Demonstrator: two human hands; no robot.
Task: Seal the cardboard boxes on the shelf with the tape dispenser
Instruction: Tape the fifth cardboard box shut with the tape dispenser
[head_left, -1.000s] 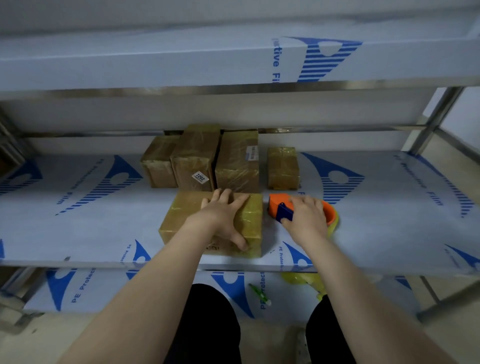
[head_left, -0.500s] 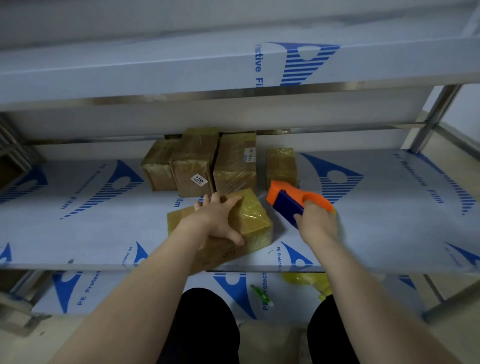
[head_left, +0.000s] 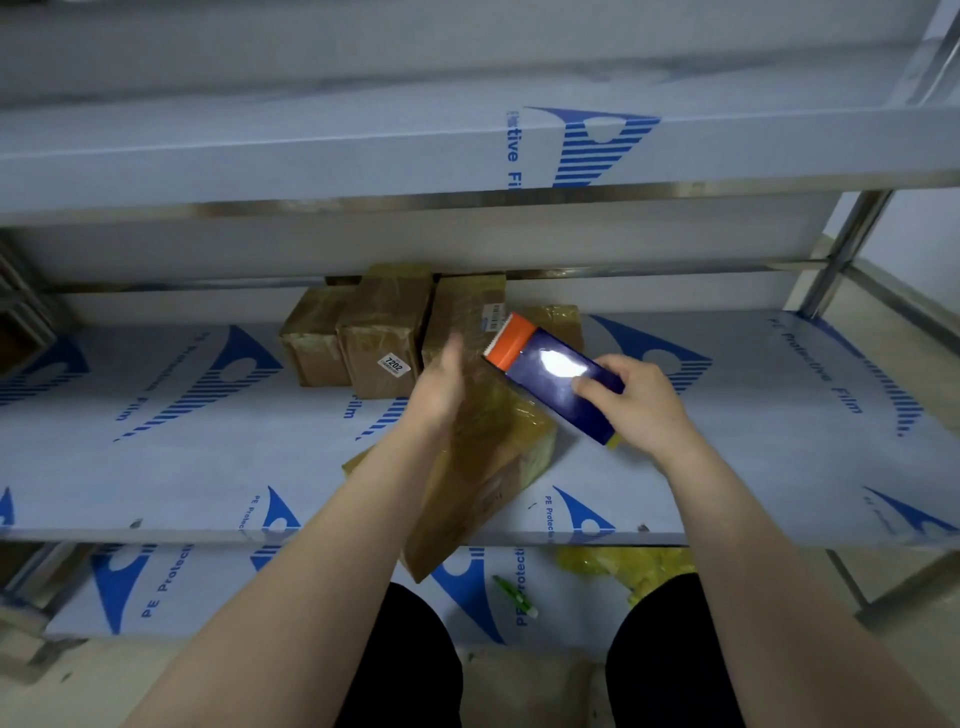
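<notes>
Front box (head_left: 483, 467) at frame centre on the shelf (head_left: 156, 467), turned diagonal, near corner hanging past the front edge. Long side seemingly running from lower left up to the right, though arms and glossy wrap hide much of the top. Right of centre, right hand (head_left: 641, 402) curled round the lower-right end of the dispenser (head_left: 550, 379), clamped on it, one fingertip lying over the blue face. Dispenser held clear of the shelf, long axis from the grip at lower right up to the toothed head (head_left: 511, 340) at upper left, so crossing the box's long side rather than lining up with it. Head poised over the box's far end, in front of the back boxes (head_left: 384, 338) lined along the rear at upper centre; touching the box or not, cannot tell. Box thus down and left of the grip. Left hand (head_left: 441, 384) just left of the head, blurred, fingers straight and gripping nothing, edge-on at the box's far-left side; contact unclear. Nearer to the box than the right, so likely the one to steady it. Probably about to lay tape: calls for the head brought down onto the top and drawn along the long side, wrist turned to match.
</notes>
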